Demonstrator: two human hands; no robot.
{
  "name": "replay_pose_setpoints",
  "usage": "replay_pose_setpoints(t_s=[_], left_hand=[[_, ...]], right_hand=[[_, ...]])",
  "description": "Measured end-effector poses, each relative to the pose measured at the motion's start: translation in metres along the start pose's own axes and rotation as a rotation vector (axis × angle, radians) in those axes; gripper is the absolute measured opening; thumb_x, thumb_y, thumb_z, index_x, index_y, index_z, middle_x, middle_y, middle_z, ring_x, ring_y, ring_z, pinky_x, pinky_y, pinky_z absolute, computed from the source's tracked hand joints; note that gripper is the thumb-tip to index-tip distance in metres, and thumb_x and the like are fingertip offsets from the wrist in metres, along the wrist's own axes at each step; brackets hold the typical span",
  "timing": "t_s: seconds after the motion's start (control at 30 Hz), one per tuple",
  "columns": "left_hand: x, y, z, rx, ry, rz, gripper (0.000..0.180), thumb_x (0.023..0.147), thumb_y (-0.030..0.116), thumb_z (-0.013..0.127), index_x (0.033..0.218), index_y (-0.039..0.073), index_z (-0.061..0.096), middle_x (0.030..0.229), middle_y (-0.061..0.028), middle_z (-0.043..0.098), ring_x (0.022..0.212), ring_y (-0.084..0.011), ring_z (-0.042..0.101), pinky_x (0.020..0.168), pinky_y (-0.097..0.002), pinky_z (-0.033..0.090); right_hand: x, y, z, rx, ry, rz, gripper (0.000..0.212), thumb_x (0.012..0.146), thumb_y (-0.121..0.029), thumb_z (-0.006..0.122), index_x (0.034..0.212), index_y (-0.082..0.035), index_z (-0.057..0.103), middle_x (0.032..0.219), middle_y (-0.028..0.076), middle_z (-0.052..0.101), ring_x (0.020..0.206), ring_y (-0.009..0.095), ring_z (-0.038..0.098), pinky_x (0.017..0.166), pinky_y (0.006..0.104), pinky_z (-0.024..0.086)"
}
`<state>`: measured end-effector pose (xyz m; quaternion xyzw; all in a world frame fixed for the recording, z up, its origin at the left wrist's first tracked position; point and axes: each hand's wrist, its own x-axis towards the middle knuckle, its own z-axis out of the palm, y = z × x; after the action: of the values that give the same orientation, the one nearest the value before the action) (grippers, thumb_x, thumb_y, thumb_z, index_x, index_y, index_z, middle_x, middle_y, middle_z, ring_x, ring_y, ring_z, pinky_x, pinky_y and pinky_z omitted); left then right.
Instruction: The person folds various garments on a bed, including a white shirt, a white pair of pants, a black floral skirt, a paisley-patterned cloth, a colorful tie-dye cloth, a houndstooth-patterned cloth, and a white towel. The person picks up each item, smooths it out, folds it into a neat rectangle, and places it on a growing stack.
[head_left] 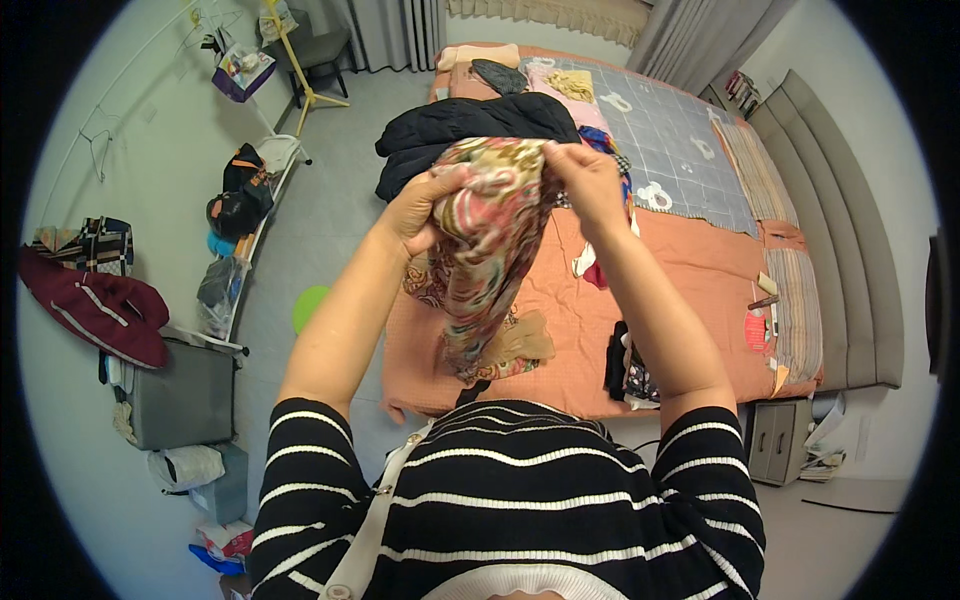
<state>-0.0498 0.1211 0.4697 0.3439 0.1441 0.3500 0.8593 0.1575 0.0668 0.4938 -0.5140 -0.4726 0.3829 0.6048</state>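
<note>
A thin, multicoloured patterned cloth (490,235), perhaps a scarf or a light garment, hangs between my hands above the bed. My left hand (425,210) is closed on its left side. At the upper right corner, my right hand (590,185) pinches the cloth's edge. The lower end of the cloth drops toward a tan fabric piece (525,338) on the orange bed sheet (570,370). Behind the cloth lies a black puffer jacket (440,125), partly hidden by it. Motion blurs some of the pattern.
Dark folded clothes (615,365) lie at the bed's near edge. A yellow folded cloth (572,84) is at the far end. On the left stand a rack (255,235) with bags and a grey bin (185,400) under a maroon garment (95,305). A headboard (830,220) borders the right.
</note>
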Motion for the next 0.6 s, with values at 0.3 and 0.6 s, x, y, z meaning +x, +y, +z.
replay_pose_setpoints(t_s=[0.3,0.6], left_hand=[[0.002,0.075,-0.024,0.126,0.115,0.052,0.031,0.097,0.023,0.047,0.112,-0.002,0.054,0.108,-0.0157,0.062,0.099,-0.0233,0.062,0.09,-0.0394,0.051],[0.024,0.123,0.041,0.09,-0.297,0.295,0.053,0.091,0.047,0.051,0.124,0.006,0.05,0.12,-0.012,0.059,0.11,-0.0245,0.057,0.095,-0.0456,0.046]], right_hand=[[0.051,-0.022,-0.036,0.314,0.08,0.232,0.036,0.099,-0.026,0.04,0.111,0.004,0.056,0.104,0.014,0.062,0.091,0.022,0.061,0.08,0.0364,0.049],[0.05,-0.1,-0.025,0.744,-0.252,-0.001,0.054,0.099,-0.042,0.033,0.128,0.001,0.045,0.124,0.017,0.055,0.117,0.03,0.051,0.102,0.0422,0.039]])
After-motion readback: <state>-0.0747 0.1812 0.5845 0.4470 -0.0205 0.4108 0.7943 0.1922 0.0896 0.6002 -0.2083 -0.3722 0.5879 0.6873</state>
